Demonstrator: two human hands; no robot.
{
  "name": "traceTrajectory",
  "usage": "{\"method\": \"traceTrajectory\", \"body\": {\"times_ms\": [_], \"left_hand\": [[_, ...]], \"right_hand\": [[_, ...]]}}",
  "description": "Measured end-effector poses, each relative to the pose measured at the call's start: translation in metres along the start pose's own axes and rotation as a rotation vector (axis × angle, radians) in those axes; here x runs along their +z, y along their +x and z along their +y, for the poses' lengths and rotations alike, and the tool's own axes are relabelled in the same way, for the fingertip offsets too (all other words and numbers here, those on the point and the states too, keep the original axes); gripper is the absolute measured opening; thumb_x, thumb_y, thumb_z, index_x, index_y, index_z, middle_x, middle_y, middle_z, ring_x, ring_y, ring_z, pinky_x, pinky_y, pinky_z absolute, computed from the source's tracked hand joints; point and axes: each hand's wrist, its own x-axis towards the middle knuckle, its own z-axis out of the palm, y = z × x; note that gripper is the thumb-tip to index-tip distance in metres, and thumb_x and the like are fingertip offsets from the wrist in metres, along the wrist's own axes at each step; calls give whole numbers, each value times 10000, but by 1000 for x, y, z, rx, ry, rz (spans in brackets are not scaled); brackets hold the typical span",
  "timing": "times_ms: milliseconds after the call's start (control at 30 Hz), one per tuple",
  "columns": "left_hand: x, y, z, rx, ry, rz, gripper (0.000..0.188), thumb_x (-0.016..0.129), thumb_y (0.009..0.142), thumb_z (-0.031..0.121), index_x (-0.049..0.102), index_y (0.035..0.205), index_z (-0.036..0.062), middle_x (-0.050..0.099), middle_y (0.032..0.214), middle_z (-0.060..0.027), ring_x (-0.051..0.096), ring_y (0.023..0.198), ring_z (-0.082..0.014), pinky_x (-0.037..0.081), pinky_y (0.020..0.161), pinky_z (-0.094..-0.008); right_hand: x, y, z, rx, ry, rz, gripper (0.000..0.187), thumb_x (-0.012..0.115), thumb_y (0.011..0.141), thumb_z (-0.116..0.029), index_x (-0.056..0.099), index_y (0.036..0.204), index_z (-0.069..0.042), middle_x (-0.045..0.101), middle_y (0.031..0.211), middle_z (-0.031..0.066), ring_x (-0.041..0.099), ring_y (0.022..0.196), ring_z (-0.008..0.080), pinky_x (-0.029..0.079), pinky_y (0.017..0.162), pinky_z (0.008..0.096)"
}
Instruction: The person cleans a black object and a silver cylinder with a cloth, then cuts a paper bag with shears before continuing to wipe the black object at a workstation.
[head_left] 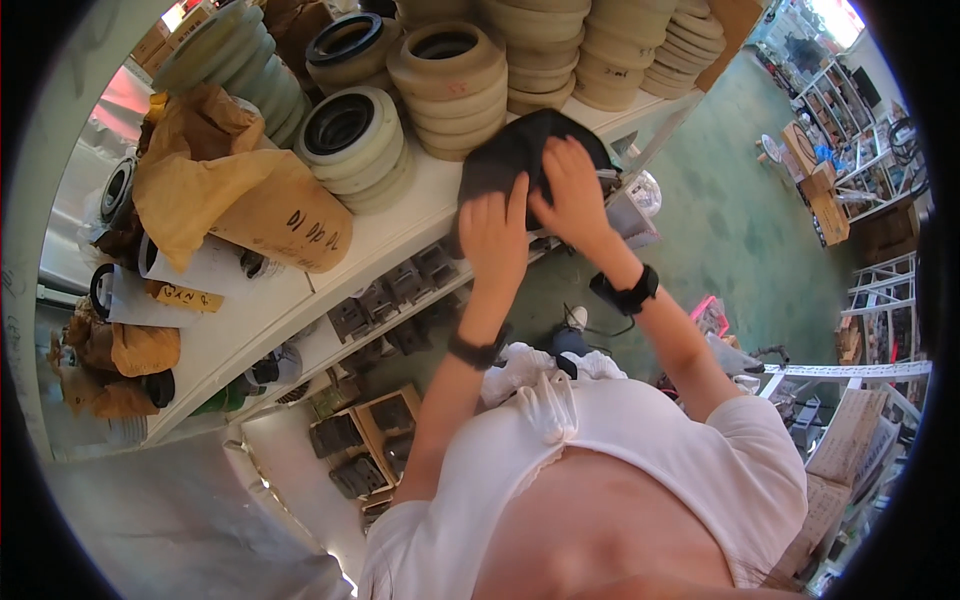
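Black cloth (512,152) is by the shelf's (395,225) edge, its handling unfinished: left hand (498,235) and right hand (574,190) both touch it. Whether either grips, I cannot tell.

The black, flexible, rounded object (500,152) is slightly blurred, its underside hidden. The crumpled brown paper wrapping (195,195) conceals its contents. The view's upper edge crops a stack of beige rings (543,50).
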Motion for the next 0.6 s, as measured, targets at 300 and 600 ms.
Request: {"method": "traceTrajectory", "body": {"times_ms": [300, 600], "left_hand": [[-67, -64, -49, -226, 210, 118, 326, 586, 783, 119, 583, 1109, 124, 367, 633, -43, 396, 619, -230, 329, 691, -357], [-69, -18, -43, -217, 138, -59, 379, 475, 743, 50, 546, 1116, 53, 477, 753, -98, 461, 740, -273, 333, 814, -357]], "right_hand": [[16, 11, -78, -179, 295, -175, 434, 652, 608, -158, 533, 986, 19, 511, 1074, 172, 473, 1068, 318, 349, 969, 414], [21, 49, -80, -56, 361, -394, 588, 676, 592, -226, 475, 1041, 95, 505, 1081, 234, 487, 1004, 378, 407, 883, 383]]}}
